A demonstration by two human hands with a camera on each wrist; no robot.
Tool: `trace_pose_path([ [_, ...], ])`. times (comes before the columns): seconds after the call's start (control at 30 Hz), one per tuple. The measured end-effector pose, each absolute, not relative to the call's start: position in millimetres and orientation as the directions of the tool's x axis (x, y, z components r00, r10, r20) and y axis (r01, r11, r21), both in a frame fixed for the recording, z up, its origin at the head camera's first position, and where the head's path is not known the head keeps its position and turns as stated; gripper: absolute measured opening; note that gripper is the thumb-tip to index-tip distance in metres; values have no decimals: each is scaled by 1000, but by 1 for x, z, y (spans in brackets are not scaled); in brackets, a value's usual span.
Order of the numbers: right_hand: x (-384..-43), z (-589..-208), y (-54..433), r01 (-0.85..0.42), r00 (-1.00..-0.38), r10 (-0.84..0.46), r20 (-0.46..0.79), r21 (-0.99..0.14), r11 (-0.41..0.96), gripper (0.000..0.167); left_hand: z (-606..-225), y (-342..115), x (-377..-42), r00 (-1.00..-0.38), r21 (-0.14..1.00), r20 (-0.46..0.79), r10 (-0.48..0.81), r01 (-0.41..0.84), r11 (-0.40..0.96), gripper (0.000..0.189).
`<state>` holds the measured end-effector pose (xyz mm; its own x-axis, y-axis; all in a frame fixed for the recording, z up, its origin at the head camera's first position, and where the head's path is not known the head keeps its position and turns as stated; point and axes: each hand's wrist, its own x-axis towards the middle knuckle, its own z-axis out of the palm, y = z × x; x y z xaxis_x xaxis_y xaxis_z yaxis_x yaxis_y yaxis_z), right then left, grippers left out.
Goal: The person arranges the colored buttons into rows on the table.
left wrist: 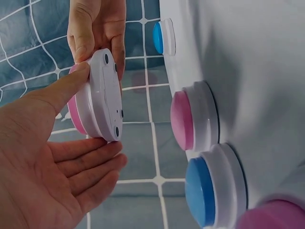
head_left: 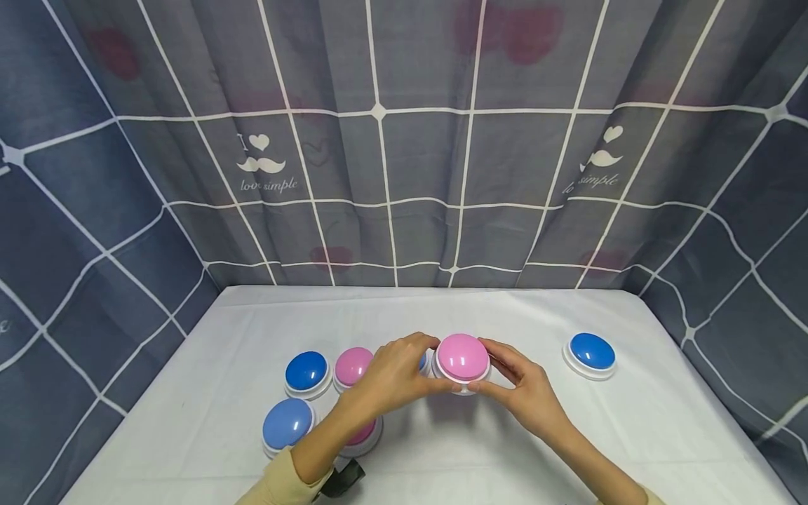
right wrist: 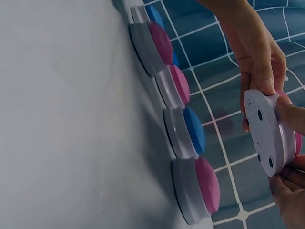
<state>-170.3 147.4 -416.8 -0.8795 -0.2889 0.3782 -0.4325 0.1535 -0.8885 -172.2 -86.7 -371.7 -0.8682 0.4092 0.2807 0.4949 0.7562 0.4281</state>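
A pink push button [head_left: 463, 356] with a white round base is held up over the white table by both hands. My left hand [head_left: 393, 373] grips its left side between thumb and fingers. On its right side, my right hand [head_left: 529, 393] pinches it the same way. The left wrist view shows the underside of the white base [left wrist: 108, 98], with small dark round feet, turned toward the table. Below it in that view, another pink button [left wrist: 182, 120] and a blue button [left wrist: 200, 192] stand on the cloth.
Left on the table are a dark blue button [head_left: 306, 370], a pink one [head_left: 352, 365], a lighter blue one [head_left: 287, 422] and a pink one [head_left: 362, 433] partly behind the left forearm. Another blue button [head_left: 592, 351] stands far right. A grey checked curtain [head_left: 416, 161] encloses the table [head_left: 631, 421].
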Motion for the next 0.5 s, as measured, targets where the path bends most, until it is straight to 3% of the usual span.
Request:
trace_pose_path([
  [0.5,-159,-427,129,-460,-846,-370,383,-876,144,66,-383,-106,-149,-887,402,251,387,459,792,66],
])
